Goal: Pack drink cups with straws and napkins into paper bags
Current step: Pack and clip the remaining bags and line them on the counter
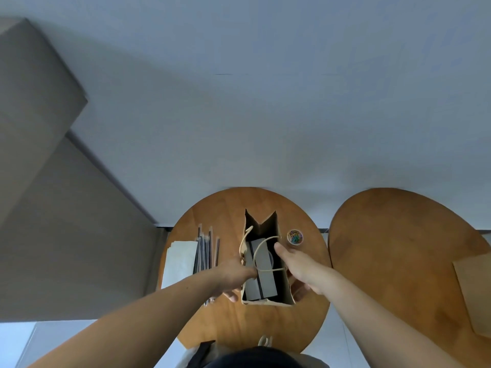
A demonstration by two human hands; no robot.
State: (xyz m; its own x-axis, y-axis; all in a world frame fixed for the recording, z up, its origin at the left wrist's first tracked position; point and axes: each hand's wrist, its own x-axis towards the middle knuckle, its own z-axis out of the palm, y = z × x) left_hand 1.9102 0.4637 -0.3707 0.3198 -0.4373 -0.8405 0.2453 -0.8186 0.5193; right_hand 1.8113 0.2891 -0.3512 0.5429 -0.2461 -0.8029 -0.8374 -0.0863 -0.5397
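A brown paper bag (263, 227) with rope handles stands open on the left round wooden table (231, 208). Grey flat pieces, perhaps a cup carrier, sit inside it. My left hand (235, 274) holds the bag's left wall, fingers curled over the rim near a handle. My right hand (297, 264) holds the right wall from outside, thumb at the rim. To the left of the bag lie several dark wrapped straws (206, 248) and a stack of white napkins (180, 258). No cup is plainly visible.
A small round tub of coloured paper clips (295, 237) stands right of the bag. A second round wooden table (398, 235) on the right carries flat brown paper bags (475, 293) at its right edge. White wall behind; grey panel at left.
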